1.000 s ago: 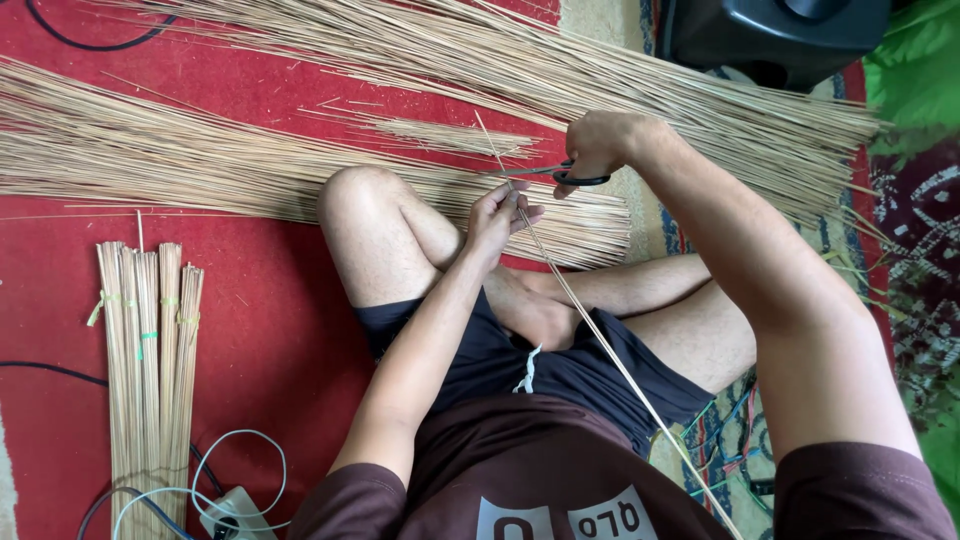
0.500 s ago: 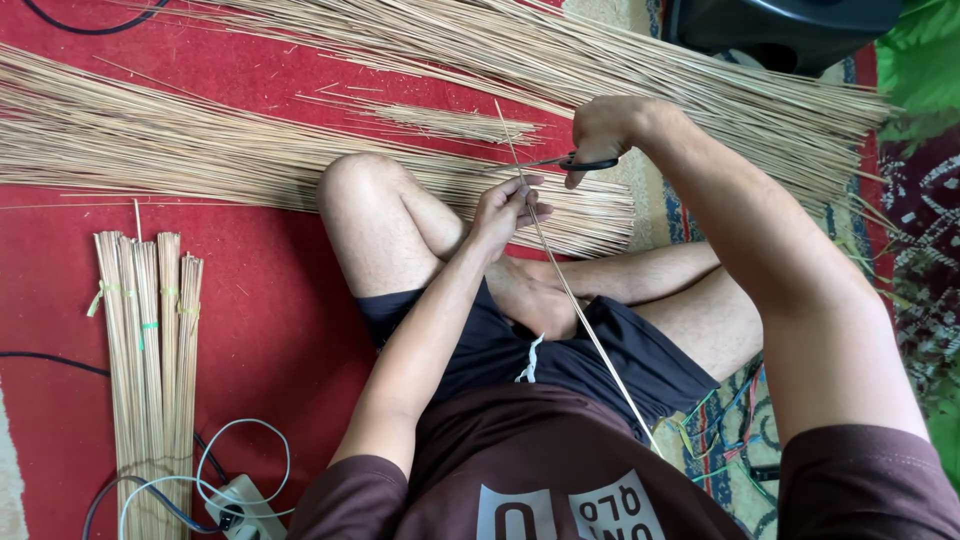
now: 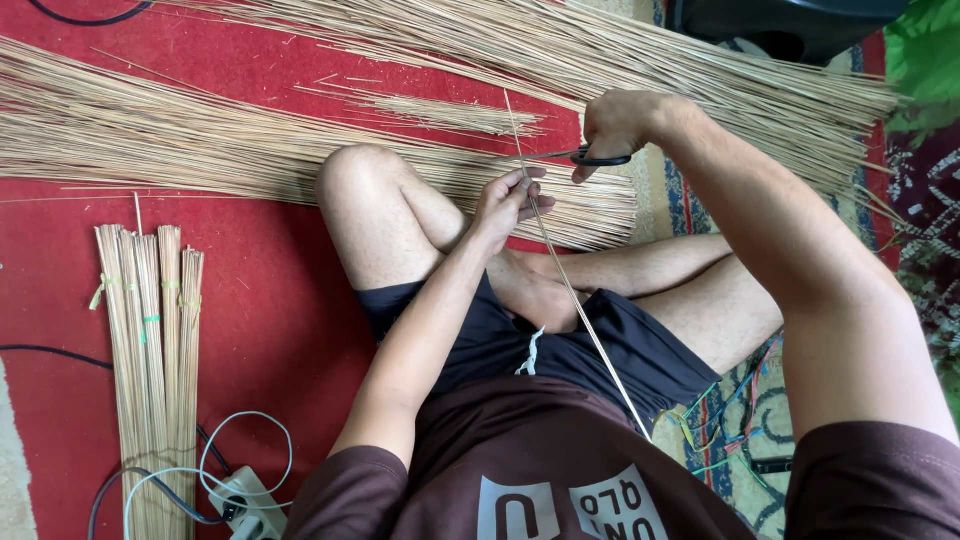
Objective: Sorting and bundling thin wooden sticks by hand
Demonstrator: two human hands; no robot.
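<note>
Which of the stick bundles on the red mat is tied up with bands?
The short bundle at the left edge, beside the white power strip. Green and yellowish ties bind its sticks, while the long heaps across the top lie loose and spread out.

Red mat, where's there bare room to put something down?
Bare red mat lies between the tied stick bundles and the left knee. Crowded: loose stick piles across the top, the power strip with cables at bottom left.
</note>
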